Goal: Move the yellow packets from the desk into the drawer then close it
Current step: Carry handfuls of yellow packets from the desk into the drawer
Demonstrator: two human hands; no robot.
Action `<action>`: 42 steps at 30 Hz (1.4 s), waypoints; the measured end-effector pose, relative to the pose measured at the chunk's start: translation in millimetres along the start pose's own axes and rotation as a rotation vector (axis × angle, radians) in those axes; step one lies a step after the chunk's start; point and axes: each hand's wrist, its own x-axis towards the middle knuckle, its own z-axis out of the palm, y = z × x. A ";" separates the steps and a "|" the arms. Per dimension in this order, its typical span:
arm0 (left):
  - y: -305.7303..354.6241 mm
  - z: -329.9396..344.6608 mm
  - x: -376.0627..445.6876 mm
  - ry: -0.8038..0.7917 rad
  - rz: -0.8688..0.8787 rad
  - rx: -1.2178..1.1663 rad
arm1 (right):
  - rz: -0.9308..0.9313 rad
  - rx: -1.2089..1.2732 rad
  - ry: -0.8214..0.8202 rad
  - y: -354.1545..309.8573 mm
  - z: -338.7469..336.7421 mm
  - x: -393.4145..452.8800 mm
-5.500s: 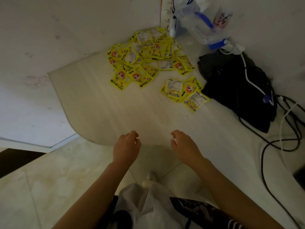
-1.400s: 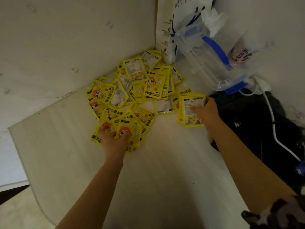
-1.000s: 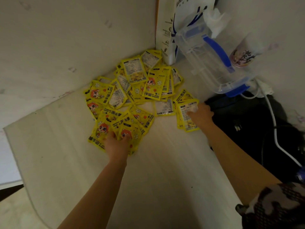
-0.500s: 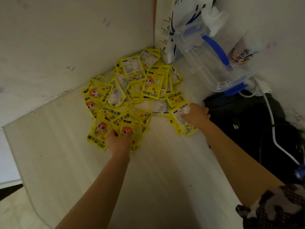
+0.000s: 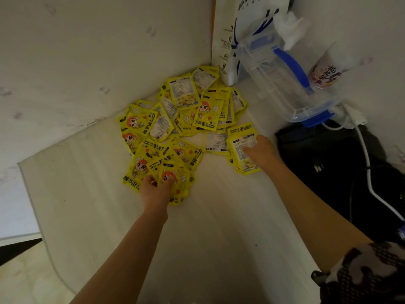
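Pinching glossy yellow packets (image 5: pixel 184 119) printed with a red-haired cartoon, left hand (image 5: pixel 154 189) grips the pile's near edge while right hand (image 5: pixel 259 150) clasps a few beside it.

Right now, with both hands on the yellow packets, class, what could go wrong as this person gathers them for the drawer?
1. The yellow packets lie loose and overlapped; the left hand may scoop too many, letting some slide off the desk.
2. The right hand works beside the black bag and white cable, which it might snag.
3. No drawer is in view, so carrying risks drops.
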 end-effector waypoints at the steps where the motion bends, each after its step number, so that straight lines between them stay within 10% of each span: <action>1: -1.5 -2.7 -2.0 -0.006 0.000 -0.013 | 0.004 0.031 0.006 3.4 -0.4 -3.6; 19: -50.5 -49.8 -79.5 -0.216 -0.058 -0.118 | 0.250 0.456 0.007 96.1 22.3 -164.6; 42: -76.6 -177.0 -75.5 -0.787 0.024 0.275 | 0.527 0.907 0.476 107.4 165.5 -410.3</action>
